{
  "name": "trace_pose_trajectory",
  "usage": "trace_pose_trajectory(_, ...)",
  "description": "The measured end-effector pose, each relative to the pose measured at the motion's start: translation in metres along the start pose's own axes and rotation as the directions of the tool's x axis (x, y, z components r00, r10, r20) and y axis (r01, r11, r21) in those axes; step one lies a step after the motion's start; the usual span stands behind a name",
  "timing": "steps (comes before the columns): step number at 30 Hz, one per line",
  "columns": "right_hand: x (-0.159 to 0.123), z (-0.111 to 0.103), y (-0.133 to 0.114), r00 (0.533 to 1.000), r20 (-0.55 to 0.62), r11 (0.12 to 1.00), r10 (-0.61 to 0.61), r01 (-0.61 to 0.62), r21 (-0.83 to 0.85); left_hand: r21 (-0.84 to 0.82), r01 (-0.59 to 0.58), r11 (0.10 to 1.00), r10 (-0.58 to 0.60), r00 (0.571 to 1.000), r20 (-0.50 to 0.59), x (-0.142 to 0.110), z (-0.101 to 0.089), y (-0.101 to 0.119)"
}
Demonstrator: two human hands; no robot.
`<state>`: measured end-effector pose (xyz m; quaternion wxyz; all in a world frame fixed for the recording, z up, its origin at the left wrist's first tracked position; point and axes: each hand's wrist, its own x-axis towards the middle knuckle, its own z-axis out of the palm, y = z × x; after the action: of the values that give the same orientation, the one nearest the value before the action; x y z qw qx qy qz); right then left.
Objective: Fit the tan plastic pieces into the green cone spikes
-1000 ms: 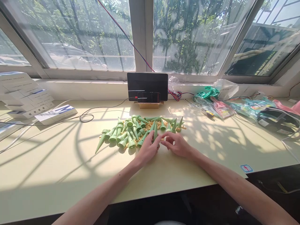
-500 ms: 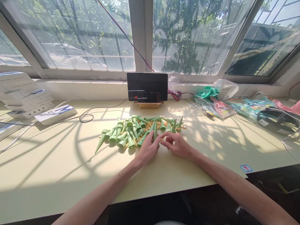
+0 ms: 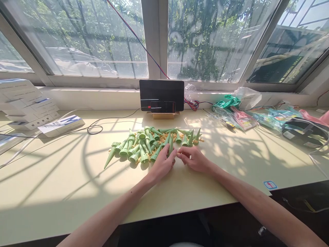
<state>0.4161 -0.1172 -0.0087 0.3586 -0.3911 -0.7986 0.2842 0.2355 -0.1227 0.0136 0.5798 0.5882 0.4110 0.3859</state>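
Held upright in my left hand (image 3: 162,162) is a green plant watering spike (image 3: 171,143), its tip pointing up and its lower part hidden by my fingers. My right hand (image 3: 194,159) is closed in a pinch just right of that spike. What lies between its fingertips is mostly hidden; it appears to be a small orange plug. Beyond both hands lies a loose pile of green watering spikes (image 3: 124,151), several on their sides and some standing tip up. Small orange plugs (image 3: 162,138) are scattered among them.
A black tablet (image 3: 161,90) and a phone (image 3: 162,107) stand on a holder behind the pile. White boxes (image 3: 23,103) are stacked at the left, with cables near them. Plastic bags (image 3: 244,118), a yellow-black cutter (image 3: 230,126) and a black strapped item (image 3: 304,132) lie right.
My right hand's fingertips have shifted slightly and curled closer together beside the spike. My left hand and the spike have barely moved; the pile is unchanged.
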Motion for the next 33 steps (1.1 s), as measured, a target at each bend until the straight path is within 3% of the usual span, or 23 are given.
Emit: trace_pose_trajectory(33,-0.0013,0.0010,-0.0004,1.000,-0.010,0.998,0.027,-0.027,0.050,0.006,-0.005,1.000,0.005,1.000,-0.010,0.0005,-0.0007,-0.0014)
